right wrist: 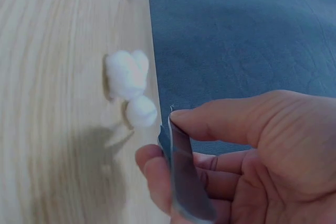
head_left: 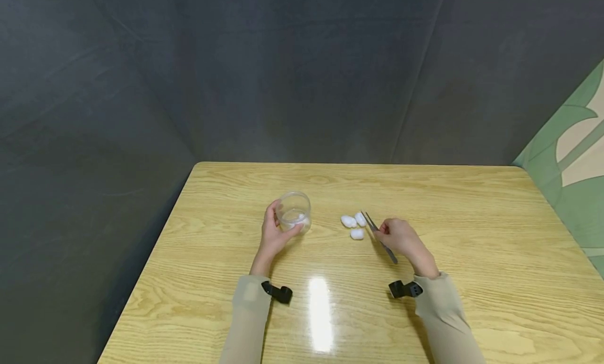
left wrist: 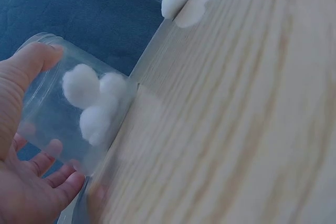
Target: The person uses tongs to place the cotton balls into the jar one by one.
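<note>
My left hand [head_left: 275, 237] grips a clear plastic jar [head_left: 293, 199], thumb on one side and fingers round the other. In the left wrist view, several white cotton balls [left wrist: 83, 86] lie at the bottom of the jar, which stands on the table. My right hand [head_left: 401, 237] pinches dark metal tweezers [head_left: 389, 253] between thumb and fingers. The tips of the tweezers are spread apart, close to three loose cotton balls [head_left: 349, 221] on the tabletop. In the right wrist view the tweezers [right wrist: 186, 177] slant up from the fingers, and their tips are hard to make out.
The wooden table [head_left: 472, 212] carries all of these things. Behind it and at its left hangs a dark cloth [head_left: 302, 81]. A green leaf-patterned surface [head_left: 571, 159] shows at the right. Black wrist cameras [head_left: 279, 292] sit on both sleeves.
</note>
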### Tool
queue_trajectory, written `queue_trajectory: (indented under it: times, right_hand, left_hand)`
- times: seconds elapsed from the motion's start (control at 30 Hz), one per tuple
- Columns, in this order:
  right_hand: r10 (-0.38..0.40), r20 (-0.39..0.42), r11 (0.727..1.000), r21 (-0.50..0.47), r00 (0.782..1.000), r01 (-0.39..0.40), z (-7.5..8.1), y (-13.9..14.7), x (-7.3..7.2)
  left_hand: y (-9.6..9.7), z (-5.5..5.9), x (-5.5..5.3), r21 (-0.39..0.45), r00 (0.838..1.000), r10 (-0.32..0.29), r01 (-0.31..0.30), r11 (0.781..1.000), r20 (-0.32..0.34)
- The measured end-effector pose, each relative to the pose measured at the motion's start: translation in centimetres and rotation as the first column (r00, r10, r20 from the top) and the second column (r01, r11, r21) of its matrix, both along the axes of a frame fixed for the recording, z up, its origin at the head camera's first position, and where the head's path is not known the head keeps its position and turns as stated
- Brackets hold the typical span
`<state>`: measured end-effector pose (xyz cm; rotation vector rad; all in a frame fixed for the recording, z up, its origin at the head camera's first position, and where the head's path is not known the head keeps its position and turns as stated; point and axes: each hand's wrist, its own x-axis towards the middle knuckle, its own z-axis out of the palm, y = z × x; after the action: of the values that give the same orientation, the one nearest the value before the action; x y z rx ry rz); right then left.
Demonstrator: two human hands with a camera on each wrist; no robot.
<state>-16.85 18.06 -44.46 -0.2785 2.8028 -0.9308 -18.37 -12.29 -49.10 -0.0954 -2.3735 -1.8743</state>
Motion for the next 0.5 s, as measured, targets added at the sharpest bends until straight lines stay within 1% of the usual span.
queue_trajectory:
  times: [0.1, 0.2, 0.37, 0.43, 0.5]
  right_hand:
    - [0.0, 0.002, 1.0, 0.004, 1.0, 0.0, -0.2, 0.0, 0.0]
    - [-0.003, 0.015, 1.0, 0.011, 1.0, 0.002, -0.3, 0.1, 0.0]
    - [-0.007, 0.04, 1.0, 0.017, 0.999, 0.007, -0.5, 0.0, 0.1]
    - [-0.006, 0.042, 1.0, 0.025, 0.999, 0.005, -0.5, -0.1, 0.1]
    - [-0.003, 0.047, 0.999, 0.036, 0.999, 0.002, -0.6, -0.2, 0.1]
  left_hand:
    - [-0.2, -1.1, -0.5, -0.012, 1.0, 0.009, -0.009, 1.0, -0.002]
    - [-0.3, -1.5, -0.7, 0.013, 1.0, 0.003, -0.003, 1.0, -0.009]
    - [0.1, 1.0, 0.6, 0.016, 1.0, -0.017, 0.017, 1.0, -0.012]
    - [0.1, 1.1, 0.6, 0.02, 1.0, -0.024, 0.024, 1.0, -0.008]
    - [-0.1, 0.0, 0.1, 0.026, 1.0, -0.021, 0.021, 0.999, -0.005]
